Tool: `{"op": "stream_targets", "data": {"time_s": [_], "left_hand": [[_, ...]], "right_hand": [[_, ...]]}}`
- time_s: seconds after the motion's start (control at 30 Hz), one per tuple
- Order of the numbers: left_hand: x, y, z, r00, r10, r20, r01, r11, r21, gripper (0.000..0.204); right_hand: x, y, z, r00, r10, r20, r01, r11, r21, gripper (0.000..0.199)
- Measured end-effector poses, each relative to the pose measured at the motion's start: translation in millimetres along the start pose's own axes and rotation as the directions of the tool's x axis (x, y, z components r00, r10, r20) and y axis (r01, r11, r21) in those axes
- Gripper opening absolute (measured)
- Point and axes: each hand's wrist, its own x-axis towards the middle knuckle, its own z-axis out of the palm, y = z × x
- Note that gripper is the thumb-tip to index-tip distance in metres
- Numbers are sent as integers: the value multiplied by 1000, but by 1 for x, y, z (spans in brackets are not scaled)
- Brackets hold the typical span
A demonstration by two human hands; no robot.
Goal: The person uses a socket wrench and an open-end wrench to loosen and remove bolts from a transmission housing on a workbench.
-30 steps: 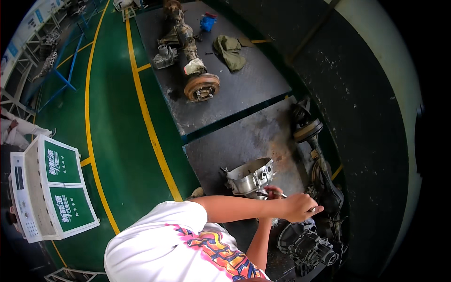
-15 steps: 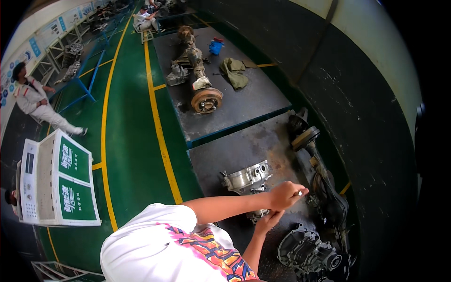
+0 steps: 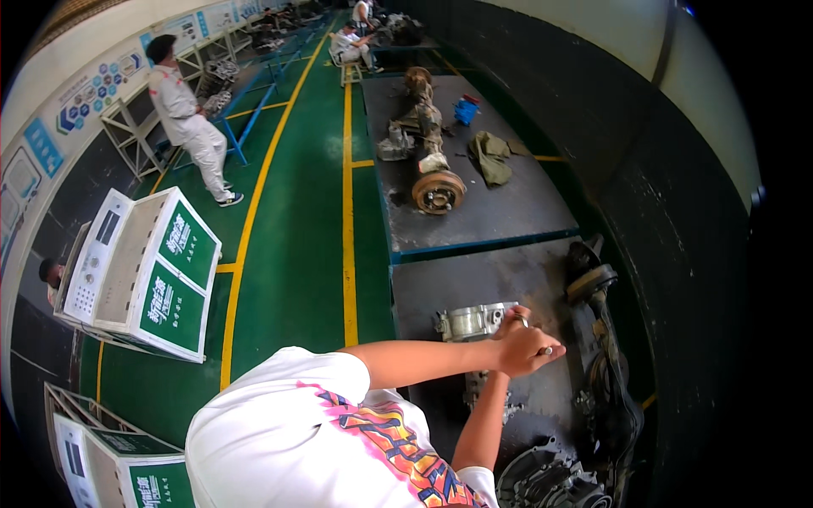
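My left hand (image 3: 529, 350) is closed around a slim metal rod (image 3: 550, 350), whose end sticks out past the fist on the right. Just beyond it, partly covered by the left hand and wrist, my right hand (image 3: 513, 317) is bent at the fingers. A shiny metal bit shows there; whether it belongs to the same rod I cannot tell. Both hands are over a silver metal housing (image 3: 468, 323) on the dark workbench (image 3: 423, 284). Lower metal parts of the assembly (image 3: 476, 391) show beneath my left forearm.
A gearbox (image 3: 555, 478) sits at the near right, and a long axle (image 3: 605, 339) lies along the right edge. On the far bench are a rusty axle (image 3: 439, 193), a green cloth (image 3: 491, 158) and a blue object (image 3: 466, 111). A person (image 3: 188, 118) stands at left by white cabinets (image 3: 127, 279).
The view has swung left, so the benches sit farther right. My right hand has gone from below the left hand to beyond it, by the housing. My left hand still grips the rod.
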Motion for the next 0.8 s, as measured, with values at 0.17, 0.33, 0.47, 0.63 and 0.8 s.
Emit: {"op": "stream_targets", "data": {"time_s": [0.17, 0.33, 0.47, 0.63, 0.8], "left_hand": [[6, -18, -8, 987, -132, 88, 158, 877, -454, 43], [24, -12, -22, 973, -219, 74, 228, 860, -456, 56], [30, -16, -20, 981, -193, 12, 182, 900, -396, 58], [39, -8, -13, 983, -183, -11, 178, 971, -162, 57], [24, 0, 0, 993, -87, 85, 91, 995, -43, 55]], "right_hand": [[-5, 14, -42, 980, 151, -128, -143, 987, 70, 19], [-54, -18, -58, 995, 79, -67, -86, 991, -104, 28], [-70, -53, -35, 986, -61, 153, 85, 984, -156, 36], [-41, -59, -1, 934, -269, 235, 326, 912, -251, 24], [5, 3, -4, 995, 50, 81, -73, 951, 302, 19]]}}
